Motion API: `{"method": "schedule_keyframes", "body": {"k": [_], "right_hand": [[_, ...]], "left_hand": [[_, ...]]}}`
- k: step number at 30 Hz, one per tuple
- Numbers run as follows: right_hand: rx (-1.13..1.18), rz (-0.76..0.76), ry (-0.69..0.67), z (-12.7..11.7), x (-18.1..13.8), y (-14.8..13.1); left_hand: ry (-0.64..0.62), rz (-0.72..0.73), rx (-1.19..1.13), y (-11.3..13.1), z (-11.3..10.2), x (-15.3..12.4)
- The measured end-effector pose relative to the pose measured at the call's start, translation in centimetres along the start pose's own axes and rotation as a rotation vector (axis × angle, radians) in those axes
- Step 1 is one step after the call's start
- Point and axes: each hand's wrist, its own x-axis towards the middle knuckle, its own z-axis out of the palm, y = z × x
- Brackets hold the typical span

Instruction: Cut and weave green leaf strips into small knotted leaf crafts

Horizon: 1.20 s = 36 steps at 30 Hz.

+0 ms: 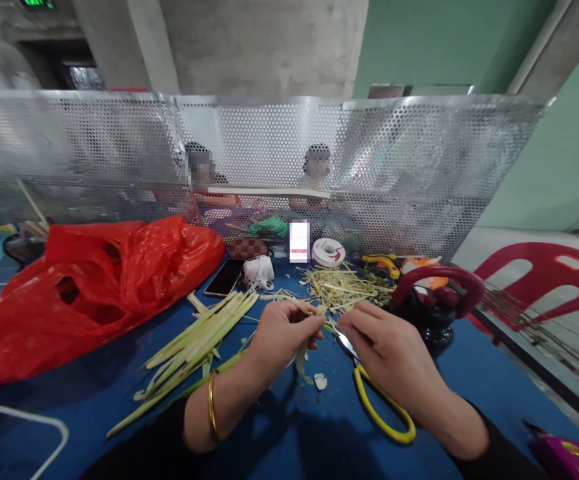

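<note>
My left hand (282, 337), with a gold bangle on its wrist, is closed in a pinch on a pale green plant strip (301, 365) that hangs below the fingers. To its right my right hand (386, 347) has its fingers pressed together; whatever is between them is too hidden to name. Yellow-handled scissors (384, 410) lie on the blue table partly under the right hand, their blades pointing toward the left one. A bundle of long pale green plant strips (204, 340) lies left of my left hand. Thin plant shreds (344, 287) are heaped just beyond my hands.
A red plastic bag (104, 287) spreads over the left side. Farther back are a phone (224, 277), white string (259, 272) and a tape roll (329, 252). A dark object with a maroon handle (439, 277) stands right. Perforated metal screen (269, 133) behind; two people beyond it.
</note>
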Motion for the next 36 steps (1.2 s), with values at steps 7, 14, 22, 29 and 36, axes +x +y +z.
{"method": "schedule_keyframes", "body": {"k": [7,14,22,29,36], "right_hand": [[0.139,0.046,-0.017,-0.7,0.1,0.3],[0.173,0.08,-0.009,-0.7,0.3,0.5],[0.196,0.078,-0.048,0.0,0.3,0.4],[0.193,0.08,-0.024,1.0,0.0,-0.3],[0.242,0.068,-0.082,0.2,-0.2,-0.3]], "left_hand": [[-0.046,-0.067,-0.084,0.1,-0.8,0.4],[-0.176,-0.197,-0.215,0.4,-1.6,0.5],[-0.178,-0.158,-0.128,0.2,-1.1,0.0],[-0.138,-0.091,-0.125,-0.6,-0.4,0.0],[-0.061,-0.032,-0.07,-0.7,0.0,0.3]]}}
